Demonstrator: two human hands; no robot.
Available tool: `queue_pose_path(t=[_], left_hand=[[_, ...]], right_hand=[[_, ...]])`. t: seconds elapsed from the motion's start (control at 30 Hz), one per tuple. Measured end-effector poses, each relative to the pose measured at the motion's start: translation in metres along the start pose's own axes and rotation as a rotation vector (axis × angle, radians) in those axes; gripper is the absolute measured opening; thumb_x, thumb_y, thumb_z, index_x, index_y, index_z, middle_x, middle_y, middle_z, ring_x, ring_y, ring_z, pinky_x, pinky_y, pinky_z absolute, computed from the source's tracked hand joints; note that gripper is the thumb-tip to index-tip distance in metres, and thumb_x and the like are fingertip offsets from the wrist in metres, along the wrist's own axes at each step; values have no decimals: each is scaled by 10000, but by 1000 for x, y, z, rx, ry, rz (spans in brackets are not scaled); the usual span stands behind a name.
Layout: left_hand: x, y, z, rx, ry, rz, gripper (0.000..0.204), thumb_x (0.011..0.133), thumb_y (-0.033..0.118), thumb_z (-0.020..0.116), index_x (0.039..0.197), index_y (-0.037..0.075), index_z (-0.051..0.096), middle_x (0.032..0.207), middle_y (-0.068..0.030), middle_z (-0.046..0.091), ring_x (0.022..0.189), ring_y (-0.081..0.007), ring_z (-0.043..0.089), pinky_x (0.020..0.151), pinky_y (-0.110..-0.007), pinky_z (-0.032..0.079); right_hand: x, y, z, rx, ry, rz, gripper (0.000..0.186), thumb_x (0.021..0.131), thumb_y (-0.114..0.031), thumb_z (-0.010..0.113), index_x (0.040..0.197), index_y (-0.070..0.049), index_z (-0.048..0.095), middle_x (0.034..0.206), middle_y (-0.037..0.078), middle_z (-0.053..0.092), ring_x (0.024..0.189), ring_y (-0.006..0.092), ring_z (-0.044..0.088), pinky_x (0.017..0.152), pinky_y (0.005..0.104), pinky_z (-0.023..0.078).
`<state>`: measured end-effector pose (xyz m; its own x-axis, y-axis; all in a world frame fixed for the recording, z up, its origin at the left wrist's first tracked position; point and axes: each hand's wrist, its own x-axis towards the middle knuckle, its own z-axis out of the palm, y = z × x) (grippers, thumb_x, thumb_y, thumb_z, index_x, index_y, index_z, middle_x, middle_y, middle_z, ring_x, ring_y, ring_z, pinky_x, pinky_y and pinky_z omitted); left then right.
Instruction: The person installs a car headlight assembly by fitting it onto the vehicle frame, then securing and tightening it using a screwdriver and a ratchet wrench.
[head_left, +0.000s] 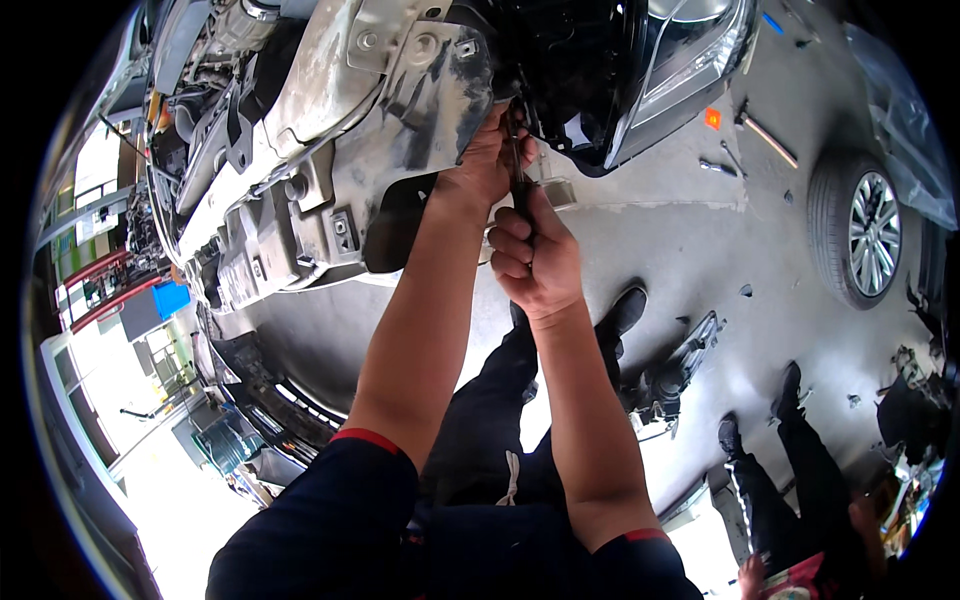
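- Beside the dirty panel (425, 110), the left hand (489, 160) meets a slim tool (517, 165); I cannot tell its grip.
- Below, the right hand (542, 262) clasps the tool's handle (521, 195).

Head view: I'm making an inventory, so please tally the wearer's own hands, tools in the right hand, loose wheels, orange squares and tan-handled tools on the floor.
Wearer's hands: 2 (left hand, right hand)
Slim dark tool: 1
Loose wheel: 1
Orange square: 1
Tan-handled tool: 1
Total: 6
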<state>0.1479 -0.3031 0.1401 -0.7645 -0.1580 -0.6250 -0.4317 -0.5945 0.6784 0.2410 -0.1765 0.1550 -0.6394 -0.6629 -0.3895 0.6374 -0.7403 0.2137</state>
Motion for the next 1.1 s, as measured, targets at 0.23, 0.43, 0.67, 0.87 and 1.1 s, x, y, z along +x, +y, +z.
queue_pose_path(t=[0.23,0.43,0.67,0.87,1.1], left_hand=[[-43,8,12,180,275,152,359,996,378,609,1060,28,661,925,-80,677,841,-207,654,747,-328,539],[-161,-47,-15,792,352,513,336,1048,170,475,1323,-1,566,1241,-124,630,1005,-192,633,894,-330,528],[-143,-56,-12,-283,-190,-22,510,993,541,552,1186,73,604,902,-4,627,742,-93,552,643,-244,474],[-135,-52,8,-664,-116,-276,351,1000,475,490,988,136,580,765,25,470,636,-90,418,495,-217,332],[-133,-18,6,-588,-96,-396,268,1011,378,584,1139,144,597,802,22,537,569,-66,411,408,-185,290]], right_hand=[[9,1,34,-1764,420,-416,306,1054,-274,431,1104,-10,578,950,321,683,880,550,636,764,577,518],[21,-26,22,-1484,128,-337,154,1012,-108,515,958,23,574,775,158,607,602,271,661,562,414,532],[20,-45,55,-1817,178,-279,302,1016,-307,584,944,-26,669,796,160,702,762,339,699,666,418,531],[-5,-82,84,-1908,210,-126,359,999,-380,620,1040,-40,728,883,197,731,868,316,735,750,407,556],[-45,-246,29,-823,544,-313,439,1036,-384,540,1335,-72,616,1233,111,671,1087,195,640,945,333,509]])
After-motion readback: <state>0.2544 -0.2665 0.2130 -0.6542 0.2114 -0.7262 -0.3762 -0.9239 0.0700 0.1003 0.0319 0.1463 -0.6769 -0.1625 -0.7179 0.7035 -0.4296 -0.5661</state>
